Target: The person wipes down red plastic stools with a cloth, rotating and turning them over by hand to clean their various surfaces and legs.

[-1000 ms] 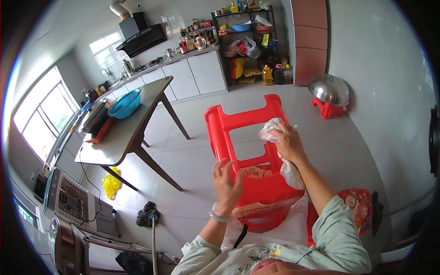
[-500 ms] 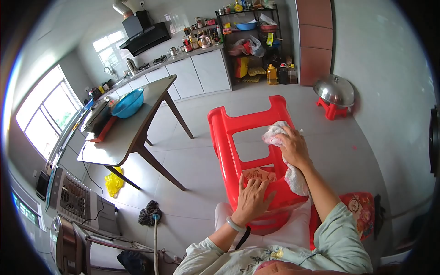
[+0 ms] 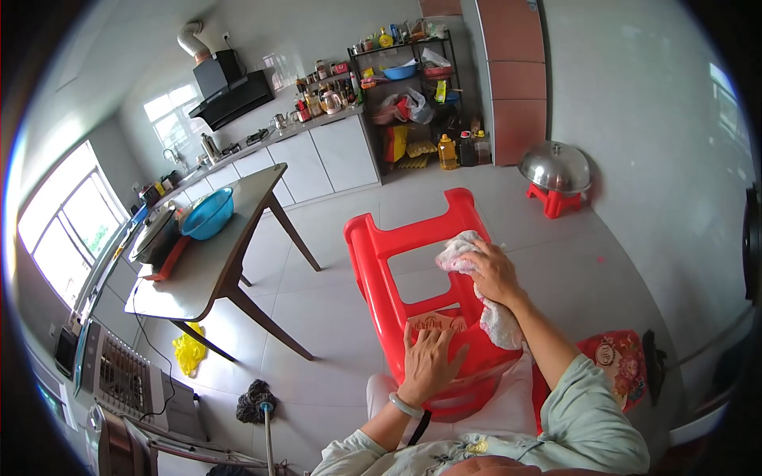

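Observation:
A red plastic stool (image 3: pixel 374 270) lies tipped over in front of me, its legs pointing away and its near end by my lap. My right hand (image 3: pixel 495 278) grips a white cloth with pinkish stains (image 3: pixel 500 324) against the stool's right leg. One end of the cloth bunches past the fingertips; the rest hangs below the palm. My left hand (image 3: pixel 431 363) rests on the near part of the stool with fingers stretched and thumb apart. Just beyond those fingers is a tan printed label (image 3: pixel 436 321), partly covered by the hand.
To the left stands a table (image 3: pixel 262 202) bearing a blue basin (image 3: pixel 209 214) and a lidded pan. A mop (image 3: pixel 255 401) and a yellow bag (image 3: pixel 189 349) are on the floor. A metal dome lid (image 3: pixel 556 166) sits on a small red stool at right. A patterned red stool (image 3: pixel 615 365) is beside me.
My view has shifted, so the room and stool appear further left and mostly lower. The right hand keeps the cloth on the stool's leg, and the left hand stays by the label.

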{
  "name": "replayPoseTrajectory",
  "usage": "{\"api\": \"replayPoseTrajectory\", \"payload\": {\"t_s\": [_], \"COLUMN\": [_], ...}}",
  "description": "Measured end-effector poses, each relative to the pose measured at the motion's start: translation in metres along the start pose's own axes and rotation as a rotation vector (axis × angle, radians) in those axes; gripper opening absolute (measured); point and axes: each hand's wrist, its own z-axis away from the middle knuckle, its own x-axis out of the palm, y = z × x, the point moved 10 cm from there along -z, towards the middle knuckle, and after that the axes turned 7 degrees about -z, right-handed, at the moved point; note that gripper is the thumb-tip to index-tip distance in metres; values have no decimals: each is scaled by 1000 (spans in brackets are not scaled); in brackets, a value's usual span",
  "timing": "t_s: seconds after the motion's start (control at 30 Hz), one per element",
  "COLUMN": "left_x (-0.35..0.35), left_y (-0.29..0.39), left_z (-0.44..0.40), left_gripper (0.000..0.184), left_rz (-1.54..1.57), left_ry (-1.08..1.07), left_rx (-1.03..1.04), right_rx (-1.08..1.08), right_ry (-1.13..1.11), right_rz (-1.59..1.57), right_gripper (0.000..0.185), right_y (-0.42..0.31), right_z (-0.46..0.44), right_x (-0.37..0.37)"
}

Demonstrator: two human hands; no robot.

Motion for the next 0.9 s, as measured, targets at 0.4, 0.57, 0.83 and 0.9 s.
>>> {"api": "replayPoseTrajectory", "payload": {"t_s": [0.4,0.57,0.83,0.9], "left_x": [1,-2,6,8], "left_y": [0,-1,-7,-8], "left_z": [1,1,1,2], "left_gripper": [35,35,34,34], "left_rz": [-6,-16,-13,-19], "left_ry": [9,23,31,19], "left_rx": [-8,-16,-32,-31], "right_rx": [-2,-30,-41,-22], "right_ry": [8,23,50,73], "right_rz": [-55,-140,-260,-269], "right_gripper": [35,33,39,40], "right_y": [-9,-31,-60,-62], "right_z": [16,38,92,103], "right_x": [-11,-28,-51,-54]}}
